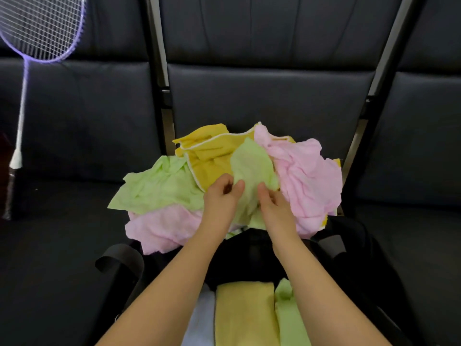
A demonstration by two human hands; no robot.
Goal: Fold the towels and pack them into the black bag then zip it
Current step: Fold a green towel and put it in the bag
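right now i have both hands on one green towel (252, 168) atop the loose pile, just beyond the black bag (249, 248). my left hand (220, 198) pinches its near-left edge with curled fingers; my right hand (273, 203) grips its right edge, thumb on the cloth. folded yellow towel (245, 315) lies inside the bag.

— How is the picture lit?
— Soft, even light, fairly bright on the forearms and the heap of towels (234, 181). The dark seats (269, 96) stay dim, with only a faint sheen and no hard shadows or glare.
— Is it sharp?
— Mildly soft all over. The racket (37, 28) at the upper left looks smeared, and straight lines bow near the edges from the wide lens.
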